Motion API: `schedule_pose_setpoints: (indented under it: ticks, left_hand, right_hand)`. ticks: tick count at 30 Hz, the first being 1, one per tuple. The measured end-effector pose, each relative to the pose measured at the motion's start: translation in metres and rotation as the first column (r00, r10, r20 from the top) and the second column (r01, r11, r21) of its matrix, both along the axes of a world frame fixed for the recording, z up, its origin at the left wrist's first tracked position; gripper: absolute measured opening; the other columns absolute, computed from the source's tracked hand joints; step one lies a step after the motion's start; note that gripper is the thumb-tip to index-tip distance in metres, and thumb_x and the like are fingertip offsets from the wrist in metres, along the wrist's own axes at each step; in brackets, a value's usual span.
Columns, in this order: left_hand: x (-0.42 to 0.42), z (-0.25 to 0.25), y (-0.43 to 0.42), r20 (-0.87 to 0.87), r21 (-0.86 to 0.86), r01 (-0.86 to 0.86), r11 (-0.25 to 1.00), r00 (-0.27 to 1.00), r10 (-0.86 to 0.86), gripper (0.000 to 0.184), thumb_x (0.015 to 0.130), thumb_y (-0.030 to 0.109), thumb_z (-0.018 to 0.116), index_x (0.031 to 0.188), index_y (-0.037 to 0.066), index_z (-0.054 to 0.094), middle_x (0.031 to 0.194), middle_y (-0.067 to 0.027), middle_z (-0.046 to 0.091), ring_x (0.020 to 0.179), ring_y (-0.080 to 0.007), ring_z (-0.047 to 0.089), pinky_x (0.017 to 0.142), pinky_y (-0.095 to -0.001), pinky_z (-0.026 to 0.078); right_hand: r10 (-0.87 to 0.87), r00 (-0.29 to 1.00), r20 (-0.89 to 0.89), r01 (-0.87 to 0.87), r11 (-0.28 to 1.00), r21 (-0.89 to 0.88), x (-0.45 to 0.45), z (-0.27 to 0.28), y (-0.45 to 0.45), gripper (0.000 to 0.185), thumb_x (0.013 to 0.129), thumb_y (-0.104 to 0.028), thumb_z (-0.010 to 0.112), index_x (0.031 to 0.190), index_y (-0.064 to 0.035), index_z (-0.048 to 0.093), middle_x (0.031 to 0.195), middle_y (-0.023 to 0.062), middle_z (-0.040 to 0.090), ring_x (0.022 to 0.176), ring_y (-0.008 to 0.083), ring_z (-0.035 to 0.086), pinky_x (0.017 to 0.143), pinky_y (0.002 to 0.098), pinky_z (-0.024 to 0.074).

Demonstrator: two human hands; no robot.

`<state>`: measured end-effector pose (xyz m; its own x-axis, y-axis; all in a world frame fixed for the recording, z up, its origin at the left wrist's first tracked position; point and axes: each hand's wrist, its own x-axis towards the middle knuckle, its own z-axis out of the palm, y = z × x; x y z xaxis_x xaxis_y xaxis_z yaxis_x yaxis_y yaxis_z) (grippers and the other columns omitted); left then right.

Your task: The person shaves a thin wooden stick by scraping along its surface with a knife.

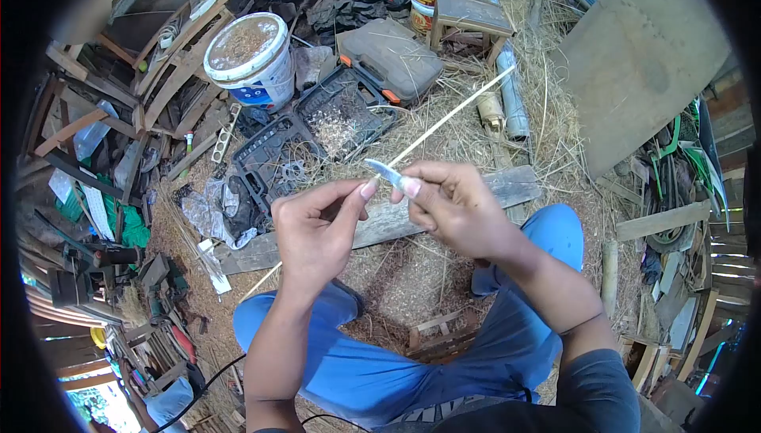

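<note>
Left hand (321, 223) pinches strip (444, 122); right hand (456, 205) grips knife (384, 171); bucket (265, 83) bears debris (246, 36); case (346, 88) holds shavings (336, 130)

Handle of the knife (384, 171), part of the stick (452, 117), hidden by hands (313, 223)

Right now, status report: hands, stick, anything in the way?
Left hand pinching the stick. Right hand gripping a knife at the stick, contact unclear. Stick slanting out ahead. Left thumb close to the knife.

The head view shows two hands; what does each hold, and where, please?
Left hand: thin stick, near its middle. Right hand: knife, gripped behind its blade.
</note>
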<state>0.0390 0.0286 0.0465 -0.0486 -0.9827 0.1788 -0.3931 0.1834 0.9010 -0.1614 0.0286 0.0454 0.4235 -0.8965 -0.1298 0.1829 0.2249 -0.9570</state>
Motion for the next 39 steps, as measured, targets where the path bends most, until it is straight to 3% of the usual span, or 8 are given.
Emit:
schedule_pose_setpoints:
  ticks: [7,23,26,28,33,35,39]
  left_hand:
    - [-0.002,0.004,-0.001,0.010,-0.017,0.010,1.000,1.000,-0.010,0.009,0.090,0.008,0.076,0.094,0.001,0.079,0.064,-0.0060,0.070,0.057,-0.0057,0.063,0.051,-0.0230,0.046]
    - [0.000,0.010,0.001,0.050,-0.029,0.036,0.999,0.998,-0.034,0.010,0.090,0.006,0.075,0.094,-0.003,0.078,0.067,-0.0056,0.070,0.061,-0.0058,0.062,0.056,-0.0220,0.046]
    - [0.009,0.004,0.001,0.025,-0.092,0.000,0.996,1.000,0.003,0.009,0.088,0.007,0.077,0.093,0.000,0.079,0.063,-0.0078,0.070,0.056,-0.0074,0.063,0.050,-0.0243,0.046]
    - [0.014,0.008,0.003,0.078,-0.093,-0.030,0.995,0.996,0.037,0.008,0.088,0.006,0.077,0.092,-0.001,0.079,0.065,-0.0076,0.071,0.057,-0.0073,0.063,0.051,-0.0236,0.046]
    - [0.011,0.001,0.002,0.073,-0.062,-0.015,0.998,0.997,0.019,0.009,0.088,0.006,0.077,0.093,-0.002,0.079,0.069,-0.0067,0.072,0.061,-0.0066,0.064,0.056,-0.0220,0.047]
    - [0.006,0.002,0.003,0.045,-0.055,-0.012,0.998,0.999,0.014,0.010,0.089,0.006,0.077,0.093,-0.003,0.078,0.071,-0.0059,0.072,0.064,-0.0062,0.063,0.059,-0.0210,0.047]
    - [0.004,0.003,0.002,0.005,0.002,-0.018,1.000,1.000,0.018,0.011,0.088,0.007,0.078,0.094,-0.003,0.078,0.073,-0.0060,0.073,0.065,-0.0063,0.064,0.059,-0.0210,0.047]
  right_hand:
    - [-0.040,0.992,-0.121,0.045,0.998,0.037,-0.004,0.008,-0.003,0.021,0.106,-0.009,0.048,0.104,0.0012,0.066,0.063,-0.0079,0.042,0.056,0.0010,0.034,0.049,0.0232,0.0262]
    - [-0.085,0.985,-0.151,0.090,0.996,0.025,-0.006,0.013,0.001,0.021,0.106,-0.010,0.050,0.104,0.0017,0.067,0.064,-0.0071,0.045,0.056,0.0012,0.036,0.050,0.0224,0.0288]
    - [-0.236,0.945,-0.226,0.223,0.971,-0.082,-0.022,0.015,-0.006,0.021,0.106,-0.012,0.051,0.103,0.0005,0.067,0.063,-0.0065,0.046,0.054,0.0015,0.037,0.049,0.0219,0.0292]
    - [-0.434,0.894,-0.110,0.420,0.898,-0.132,-0.048,0.014,-0.024,0.024,0.108,-0.021,0.051,0.104,-0.0015,0.065,0.059,-0.0059,0.044,0.044,0.0023,0.035,0.040,0.0214,0.0265]
    - [-0.307,0.942,-0.134,0.285,0.945,-0.161,-0.020,-0.002,-0.011,0.025,0.109,-0.019,0.048,0.103,-0.0017,0.065,0.059,-0.0061,0.043,0.046,0.0024,0.035,0.041,0.0213,0.0266]
    - [-0.138,0.987,-0.085,0.121,0.977,-0.178,-0.005,-0.015,-0.005,0.026,0.109,-0.019,0.047,0.101,-0.0017,0.065,0.059,-0.0062,0.044,0.046,0.0024,0.036,0.041,0.0211,0.0262]
    - [-0.068,0.997,-0.026,0.061,0.977,-0.203,-0.002,-0.010,-0.003,0.024,0.108,-0.016,0.048,0.101,-0.0018,0.065,0.060,-0.0070,0.044,0.049,0.0021,0.037,0.042,0.0212,0.0266]
